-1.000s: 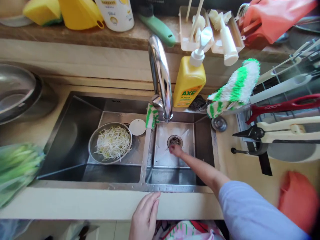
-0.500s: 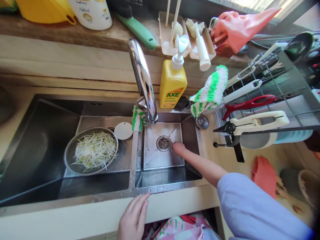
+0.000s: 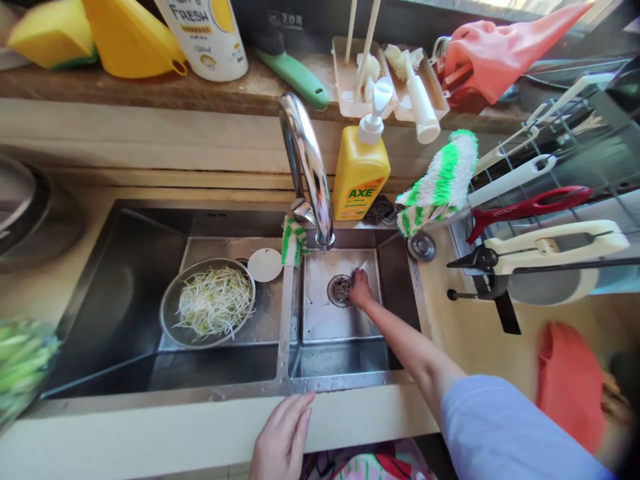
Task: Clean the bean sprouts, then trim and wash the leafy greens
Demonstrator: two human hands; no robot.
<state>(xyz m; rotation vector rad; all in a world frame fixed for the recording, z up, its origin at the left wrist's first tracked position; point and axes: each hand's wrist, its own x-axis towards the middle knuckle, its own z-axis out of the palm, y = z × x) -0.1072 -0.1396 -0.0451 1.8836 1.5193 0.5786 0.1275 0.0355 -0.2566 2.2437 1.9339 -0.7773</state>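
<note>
My right hand [image 3: 361, 291] reaches down into the small right basin [image 3: 320, 320], just right of the drain strainer [image 3: 341, 291], which has bits of debris in it. Its fingers are bent and small in view, so whether they hold anything is unclear. My left hand [image 3: 283, 437] rests by the counter's front edge below the sink, fingers stretched out and nothing in it. In the large left basin, a round bowl [image 3: 170, 319] holds bean sprouts [image 3: 215, 303]. A white disc [image 3: 265, 265] lies beside it. The faucet [image 3: 313, 173] arches over the small basin.
Behind the sink stands a yellow AXE bottle [image 3: 361, 177]. A green and white cloth [image 3: 295, 240] hangs at the divider. On the right are a wire rack with red scissors [image 3: 535, 205] and a striped glove [image 3: 445, 177]. A pot [image 3: 45, 220] sits at the left.
The view has shifted left, bringing the pot and green vegetables into sight. My right hand has moved slightly up beside the strainer, its fingers now more visible. My left hand keeps its pose.
</note>
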